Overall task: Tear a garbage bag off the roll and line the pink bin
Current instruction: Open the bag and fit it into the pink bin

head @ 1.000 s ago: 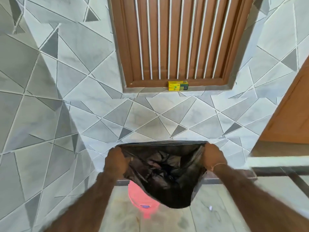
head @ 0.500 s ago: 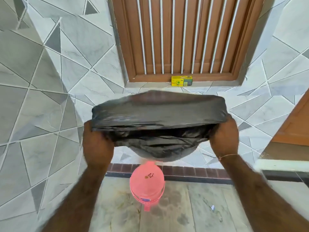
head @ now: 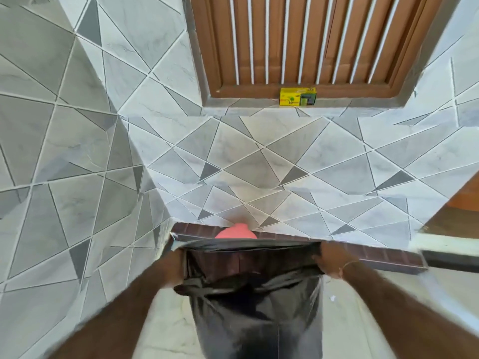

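Bag (head: 256, 314) black, already off the roll, mouth stretched wide between both hands. Left hand (head: 173, 265) grips the left rim; right hand (head: 333, 260) grips the right rim, fingers curled into the plastic. Bag hangs down from the hands, not yet in the bin (head: 236, 232). Bin just beyond the hands, only a pink sliver showing above the far rim. Judged: tearing and opening done; lowering in and folding over the bin's edge left. Hidden: most of the bin, bag bottom cut off; forearms motion-blurred. Roll not seen.
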`<state>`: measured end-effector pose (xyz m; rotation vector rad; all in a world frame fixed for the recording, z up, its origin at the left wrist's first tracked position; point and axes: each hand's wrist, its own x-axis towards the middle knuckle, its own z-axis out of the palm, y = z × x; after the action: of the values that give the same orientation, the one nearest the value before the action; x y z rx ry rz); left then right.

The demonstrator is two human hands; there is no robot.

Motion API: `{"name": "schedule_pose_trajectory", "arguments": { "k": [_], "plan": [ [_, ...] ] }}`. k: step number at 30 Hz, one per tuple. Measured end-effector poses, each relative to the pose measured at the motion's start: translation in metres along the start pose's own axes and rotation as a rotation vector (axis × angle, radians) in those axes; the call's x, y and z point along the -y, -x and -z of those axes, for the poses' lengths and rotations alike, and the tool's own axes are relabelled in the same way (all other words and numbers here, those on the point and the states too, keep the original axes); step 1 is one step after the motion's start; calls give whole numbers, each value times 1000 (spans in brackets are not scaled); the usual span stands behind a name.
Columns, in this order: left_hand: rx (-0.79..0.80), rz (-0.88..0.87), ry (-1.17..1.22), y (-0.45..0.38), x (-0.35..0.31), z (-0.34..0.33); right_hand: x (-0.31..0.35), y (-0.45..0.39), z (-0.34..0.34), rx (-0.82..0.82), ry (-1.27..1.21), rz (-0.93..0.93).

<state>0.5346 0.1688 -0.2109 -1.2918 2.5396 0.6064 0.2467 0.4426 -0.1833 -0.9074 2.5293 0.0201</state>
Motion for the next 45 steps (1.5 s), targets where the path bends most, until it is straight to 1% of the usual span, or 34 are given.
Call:
{"name": "schedule_pose_trajectory", "arguments": {
  "k": [1,2,4,5,7,10,12,14,18,22,25,27,31,34,36,38,41,45],
  "plan": [
    [6,16,80,9,-11,7,1,-6,1,-39,-54,-7],
    [-13,3,113,7,-15,9,9,-6,6,-43,-74,-10],
    [-81,-11,144,8,-26,18,17,-13,10,-117,-94,-27],
    [-121,-2,160,9,-31,23,21,-18,10,-124,-120,-37],
    [-205,109,248,-5,-26,28,35,-28,14,-162,-124,-45],
    [-323,201,431,-26,-21,41,61,-47,20,-231,-191,-66],
    [-359,234,481,-39,-17,54,83,-63,22,-278,-254,-74],
    [-390,207,500,-56,-6,68,106,-81,26,-318,-306,-102],
    [-348,50,383,-106,26,95,147,-116,39,-386,-320,-98],
    [-315,-71,171,-147,61,122,184,-135,53,-439,-342,-147],
    [-262,-127,151,-160,80,131,202,-138,45,-449,-350,-191],
    [-197,-128,153,-164,92,124,205,-139,30,-388,-367,-222],
    [-72,-118,187,-169,109,106,207,-141,3,-184,-314,-277],
    [32,-143,130,-173,118,104,216,-143,-2,-104,-294,-260],
    [63,-165,94,-176,120,112,222,-147,4,-73,-291,-249],
    [52,-162,99,-180,117,127,230,-152,17,-69,-302,-219],
    [-32,-121,143,-188,107,148,244,-160,39,-126,-368,-151],
    [-110,-156,201,-203,97,163,257,-170,57,-203,-470,-91]
  ]
}}
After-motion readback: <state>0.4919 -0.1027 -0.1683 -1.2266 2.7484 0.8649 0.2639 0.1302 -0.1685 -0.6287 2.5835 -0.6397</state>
